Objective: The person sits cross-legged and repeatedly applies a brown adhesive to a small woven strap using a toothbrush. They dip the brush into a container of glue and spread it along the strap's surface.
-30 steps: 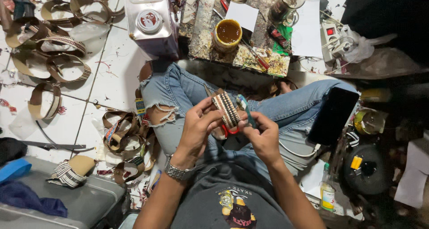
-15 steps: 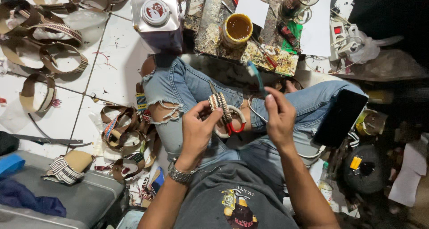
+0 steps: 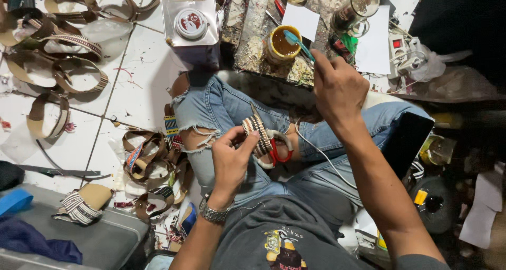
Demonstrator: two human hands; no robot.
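Observation:
My left hand (image 3: 230,157) grips a small woven striped strap piece (image 3: 256,133) over my lap, above ripped blue jeans. Scissors with red and white handles (image 3: 278,146) lie on my thigh just right of it. My right hand (image 3: 337,85) is stretched forward and pinches a teal-handled brush (image 3: 298,43). The brush tip reaches over the rim of a yellow tin (image 3: 281,44) holding brown glue. A metal watch sits on my left wrist.
A square metal can (image 3: 191,22) stands on the white tiled floor ahead. Several leather and woven strap loops (image 3: 55,64) lie to the left and by my knee (image 3: 150,164). A dirty work board (image 3: 253,27), white paper sheets (image 3: 375,43), a glass jar (image 3: 354,9), a power strip (image 3: 401,51) and a grey case (image 3: 84,238) surround me.
My right hand left the strap piece, lifted the brush and reached forward to the yellow glue tin. The left hand kept holding the strap over my lap.

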